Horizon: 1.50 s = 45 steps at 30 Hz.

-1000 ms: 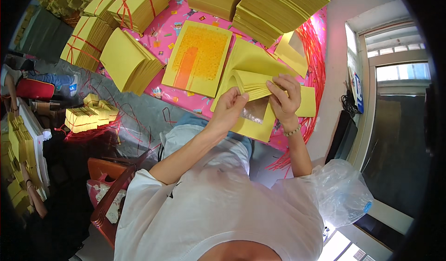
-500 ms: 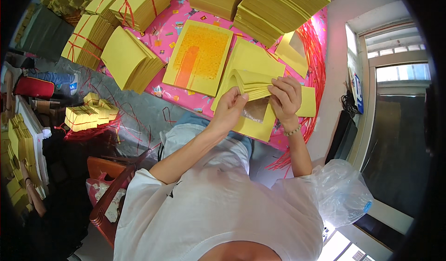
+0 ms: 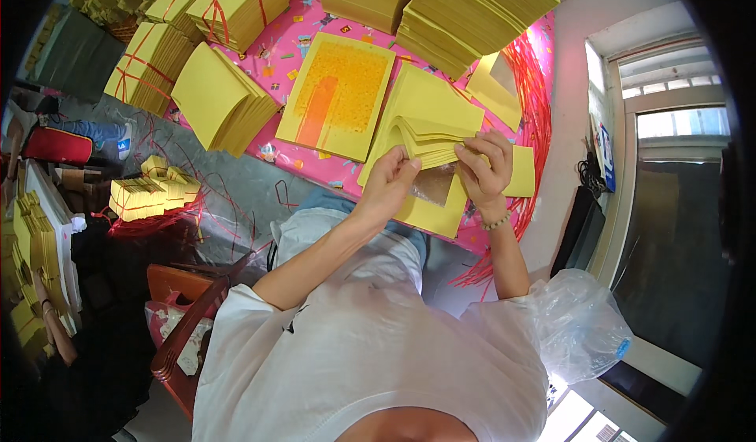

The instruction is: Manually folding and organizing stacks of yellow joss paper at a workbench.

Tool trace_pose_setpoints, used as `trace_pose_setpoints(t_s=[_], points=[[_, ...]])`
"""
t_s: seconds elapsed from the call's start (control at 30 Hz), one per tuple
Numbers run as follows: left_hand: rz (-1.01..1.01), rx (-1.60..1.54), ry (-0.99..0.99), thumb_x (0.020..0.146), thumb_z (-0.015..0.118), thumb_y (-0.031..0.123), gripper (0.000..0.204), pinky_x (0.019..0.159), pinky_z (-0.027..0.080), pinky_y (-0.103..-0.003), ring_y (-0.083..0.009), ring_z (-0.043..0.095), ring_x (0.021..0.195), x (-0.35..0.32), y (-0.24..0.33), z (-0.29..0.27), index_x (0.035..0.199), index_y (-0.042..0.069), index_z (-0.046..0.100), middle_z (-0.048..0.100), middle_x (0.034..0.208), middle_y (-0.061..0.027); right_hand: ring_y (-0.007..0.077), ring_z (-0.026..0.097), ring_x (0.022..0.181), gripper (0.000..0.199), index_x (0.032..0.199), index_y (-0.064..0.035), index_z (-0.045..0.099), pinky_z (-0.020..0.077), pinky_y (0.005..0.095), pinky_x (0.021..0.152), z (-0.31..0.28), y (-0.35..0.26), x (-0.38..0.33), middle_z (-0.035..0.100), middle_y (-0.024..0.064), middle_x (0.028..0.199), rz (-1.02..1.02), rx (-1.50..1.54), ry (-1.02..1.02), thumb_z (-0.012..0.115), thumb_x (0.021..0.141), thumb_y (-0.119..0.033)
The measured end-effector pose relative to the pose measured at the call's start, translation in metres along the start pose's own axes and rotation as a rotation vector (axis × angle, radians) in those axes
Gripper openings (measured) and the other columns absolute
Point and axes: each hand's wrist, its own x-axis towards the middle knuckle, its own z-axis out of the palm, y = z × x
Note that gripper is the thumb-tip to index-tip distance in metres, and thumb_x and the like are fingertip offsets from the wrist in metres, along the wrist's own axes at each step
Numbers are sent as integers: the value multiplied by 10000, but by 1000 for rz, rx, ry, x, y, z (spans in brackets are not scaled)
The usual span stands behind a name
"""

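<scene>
Both my hands work a fanned stack of yellow paper sheets [image 3: 429,115] lying on a pink patterned tablecloth [image 3: 287,44]. My left hand [image 3: 391,184] pinches the near corners of the sheets with thumb and fingers. My right hand [image 3: 486,168] grips the same stack's near right edge, fingers curled over it. A sheet with a brownish printed square [image 3: 435,184] lies beneath, between the hands. To the left lies a yellow sheet with an orange printed panel [image 3: 336,94].
Tall piles of yellow paper [image 3: 465,9] stand at the far edge. Bundles tied with red string [image 3: 236,1] and a slanted loose pile [image 3: 220,99] lie at left. Red strings [image 3: 539,111] hang at right. A wooden chair [image 3: 177,316] and plastic bag [image 3: 575,324] are near.
My hands have shifted slightly along the fanned sheets, the left fingers closing on the corners. The stack stays in place.
</scene>
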Motion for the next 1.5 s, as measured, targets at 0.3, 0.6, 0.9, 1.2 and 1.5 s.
trace_pose_setpoints(t_s=[0.3,0.6,0.9,1.2,1.5], points=[[12,4,-3,970,479,133,217,894,397,-229,-72,529,994,-1,2,0,1119,-11,542,602,1065,-31,256,570,895,268,853,-93,692,493,437,839,3,2,-3,607,39,866,9,22,19,748,596,-43],[0,-1,11,970,481,139,227,896,396,-231,-72,526,998,-2,5,4,1138,-3,536,600,1066,-28,277,577,901,398,979,-93,649,489,446,826,-4,-2,20,588,74,936,2,120,-170,716,588,-58],[-15,-31,11,972,478,145,242,882,402,-232,-67,527,994,1,1,2,1164,5,526,595,1082,-26,308,563,960,573,1198,-162,626,494,390,802,-10,-8,37,547,164,1094,107,61,-438,650,629,-101],[-49,56,25,961,505,171,213,759,391,-203,-40,513,880,2,9,4,1108,28,561,599,1002,12,325,497,1101,580,1229,-140,584,408,453,941,-28,-15,40,489,185,1192,133,-62,-342,691,659,-144],[-51,6,51,962,490,185,245,878,397,-238,-78,530,933,6,9,0,1100,6,582,605,1014,-26,255,451,1186,546,1346,17,363,404,386,970,-21,-63,-51,450,163,1282,1050,208,-42,616,878,-108]])
